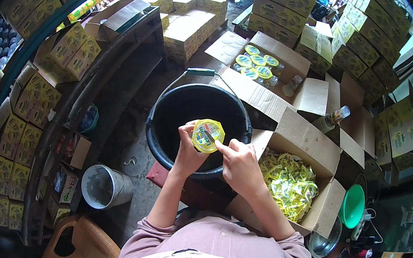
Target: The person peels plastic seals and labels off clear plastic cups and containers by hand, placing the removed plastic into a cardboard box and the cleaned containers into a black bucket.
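Over the big black bucket (pixel 168 104), my left hand (pixel 190 150) grips a sealed plastic cup (pixel 200 143) with a yellow printed film lid facing up. A thin dark blade (pixel 209 136) lies against that lid, its other end pinched in the fingers of my right hand (pixel 240 167). Whether the film is cut, I cannot tell. To the right of my right hand, an open carton (pixel 329 205) holds a heap of yellow film strips (pixel 288 184). Farther off, another open carton (pixel 288 61) contains several cups with yellow lids (pixel 257 62).
A stack of clear cups (pixel 330 119) leans in a carton at the right. Yellow cartons (pixel 279 13) are piled behind and on the left shelves (pixel 73 90). A grey pail (pixel 105 187), an orange chair (pixel 84 246) and a green basin (pixel 353 206) stand nearby.
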`<state>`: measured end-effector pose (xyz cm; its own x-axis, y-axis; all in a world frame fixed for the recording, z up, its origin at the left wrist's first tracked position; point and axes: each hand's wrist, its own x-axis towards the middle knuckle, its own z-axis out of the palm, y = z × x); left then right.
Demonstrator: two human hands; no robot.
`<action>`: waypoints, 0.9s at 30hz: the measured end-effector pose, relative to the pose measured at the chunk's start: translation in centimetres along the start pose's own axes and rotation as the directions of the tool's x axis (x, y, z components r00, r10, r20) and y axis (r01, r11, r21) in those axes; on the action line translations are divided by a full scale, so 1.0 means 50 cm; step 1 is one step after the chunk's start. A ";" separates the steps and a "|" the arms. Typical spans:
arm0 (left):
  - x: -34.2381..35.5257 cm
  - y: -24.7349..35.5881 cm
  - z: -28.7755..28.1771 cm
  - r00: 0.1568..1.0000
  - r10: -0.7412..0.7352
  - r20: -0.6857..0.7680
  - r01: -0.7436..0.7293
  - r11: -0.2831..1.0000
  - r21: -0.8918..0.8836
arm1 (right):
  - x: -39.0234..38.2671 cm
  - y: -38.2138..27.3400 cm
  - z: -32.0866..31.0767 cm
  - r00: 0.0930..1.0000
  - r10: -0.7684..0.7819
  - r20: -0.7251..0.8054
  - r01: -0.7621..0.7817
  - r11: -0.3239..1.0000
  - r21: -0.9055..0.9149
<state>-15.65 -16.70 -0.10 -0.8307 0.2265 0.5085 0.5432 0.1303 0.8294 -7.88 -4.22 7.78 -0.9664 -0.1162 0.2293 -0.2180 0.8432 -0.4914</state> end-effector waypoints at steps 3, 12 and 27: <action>-0.003 -0.013 -0.001 1.000 0.007 0.007 -0.007 1.000 -0.020 | -0.003 0.005 -0.001 1.000 0.000 0.004 0.000 1.000 0.008; 0.006 -0.015 0.000 0.998 0.054 -0.018 -0.054 0.998 0.034 | -0.013 0.010 0.007 1.000 0.003 -0.013 -0.004 1.000 -0.027; -0.003 -0.037 0.005 0.995 0.015 0.103 -0.072 0.810 0.582 | -0.275 0.047 -0.069 0.899 0.253 -0.357 -0.163 0.951 0.263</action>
<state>-16.48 -16.76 -1.76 -0.8056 0.3263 0.4946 0.5708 0.6513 0.5000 5.39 1.18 6.39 -0.8757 0.2962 0.3814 -0.0854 0.6825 -0.7259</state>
